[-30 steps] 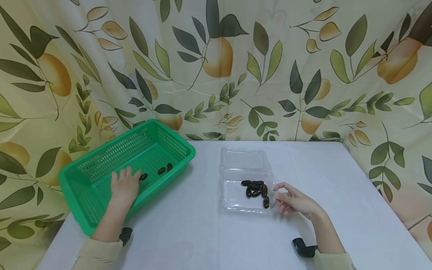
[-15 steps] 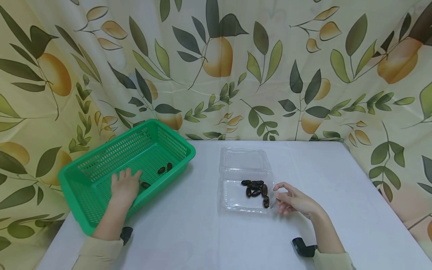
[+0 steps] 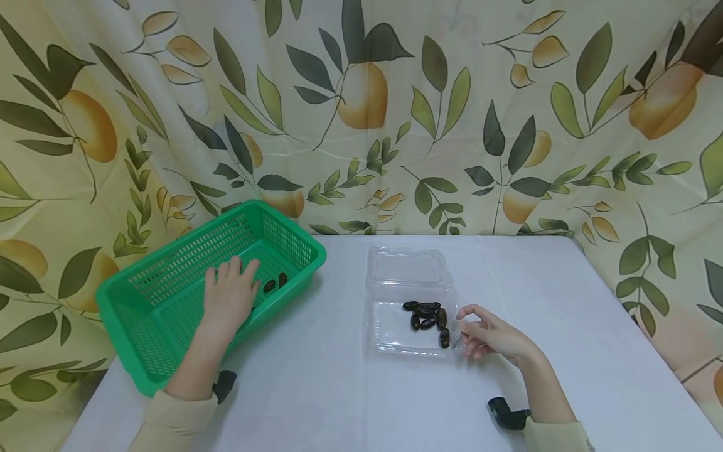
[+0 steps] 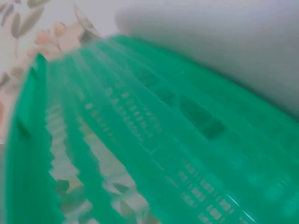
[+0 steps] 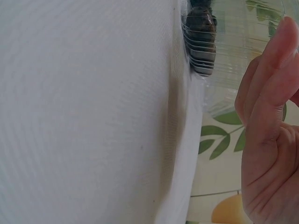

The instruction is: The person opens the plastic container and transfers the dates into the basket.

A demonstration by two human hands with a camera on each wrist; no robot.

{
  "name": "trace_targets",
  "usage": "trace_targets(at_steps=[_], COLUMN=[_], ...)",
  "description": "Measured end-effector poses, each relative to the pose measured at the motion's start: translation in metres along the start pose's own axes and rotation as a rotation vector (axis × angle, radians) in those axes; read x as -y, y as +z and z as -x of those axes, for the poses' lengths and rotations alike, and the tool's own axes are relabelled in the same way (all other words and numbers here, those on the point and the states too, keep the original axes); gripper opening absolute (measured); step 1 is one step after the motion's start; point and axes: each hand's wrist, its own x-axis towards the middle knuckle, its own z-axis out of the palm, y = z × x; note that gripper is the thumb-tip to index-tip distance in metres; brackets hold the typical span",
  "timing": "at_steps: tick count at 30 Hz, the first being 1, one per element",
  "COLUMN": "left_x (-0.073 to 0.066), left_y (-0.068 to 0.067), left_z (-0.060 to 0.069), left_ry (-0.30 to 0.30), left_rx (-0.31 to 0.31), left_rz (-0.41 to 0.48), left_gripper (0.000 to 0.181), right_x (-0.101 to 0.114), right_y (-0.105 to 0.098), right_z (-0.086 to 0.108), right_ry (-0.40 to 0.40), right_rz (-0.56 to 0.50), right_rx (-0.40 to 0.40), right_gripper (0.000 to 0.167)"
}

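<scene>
My left hand (image 3: 230,298) reaches into the green plastic basket (image 3: 141,276), its fingers spread and bent downward. Just right of its thumb lie two dark, glossy dates (image 3: 269,285) on the basket floor. Another date is almost wholly hidden under the hand's right side. The left wrist view is blurred and shows only basket wall and mesh, no fingers. My right hand (image 3: 491,336) is held loosely bent beside a clear plastic clamshell box (image 3: 390,326); whether it touches the box is unclear. Several dates (image 3: 427,312) lie in the box's right half, seen through its ribbed side in the right wrist view.
The box's lid (image 3: 408,267) lies folded back toward the far side. A white cloth (image 3: 316,389) covers the table. Behind it hangs a curtain (image 3: 361,157) printed with leaves and fruit. Each wrist carries a small black camera (image 3: 508,415).
A date beside my left hand first slid nearer the basket's front wall. Then the hand moved right and covered most of it, coming close to the other two. My right hand stayed still.
</scene>
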Motion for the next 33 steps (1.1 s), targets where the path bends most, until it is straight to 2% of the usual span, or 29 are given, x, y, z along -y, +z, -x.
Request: trace_targets(at_steps=[4,7,9,12,16,20,27,30,33], left_x=[-0.022,-0.04,-0.052,-0.069,-0.094,-0.118,-0.159,-0.175,-0.188], left_y=[0.001,0.005,0.009,0.017,0.029,0.041,0.053,0.059,0.066], left_z=[-0.006,-0.01,-0.012,-0.014,-0.017,-0.02,-0.024,-0.025,-0.027], left_ry=[0.089,0.161,0.199,0.252,0.309,0.339,0.382,0.446,0.536], left_rx=[-0.149,-0.229,-0.258,-0.259,-0.198,-0.119,-0.007,0.04,0.084], left_rz=[0.02,0.017,0.012,-0.015,-0.062,-0.054,-0.029,-0.036,-0.063], left_gripper=[0.03,0.028,0.029,0.029,0.029,0.028,0.027,0.027,0.031], right_x=[-0.001,-0.002,-0.002,-0.003,-0.003,-0.004,-0.004,-0.004,-0.004], right_y=[0.0,0.001,0.001,0.001,0.001,0.0,0.0,0.0,-0.001], right_z=[-0.001,-0.001,-0.002,-0.002,-0.001,-0.002,-0.001,-0.001,-0.001], right_ry=[0.001,0.005,0.007,0.01,0.008,0.005,-0.004,-0.002,0.002], right_rz=[-0.001,0.0,0.002,0.003,0.0,-0.01,-0.019,-0.019,-0.017], right_rx=[0.0,-0.003,-0.006,-0.008,-0.007,-0.003,0.008,0.008,0.004], right_gripper=[0.038,0.038,0.039,0.039,0.039,0.04,0.041,0.041,0.041])
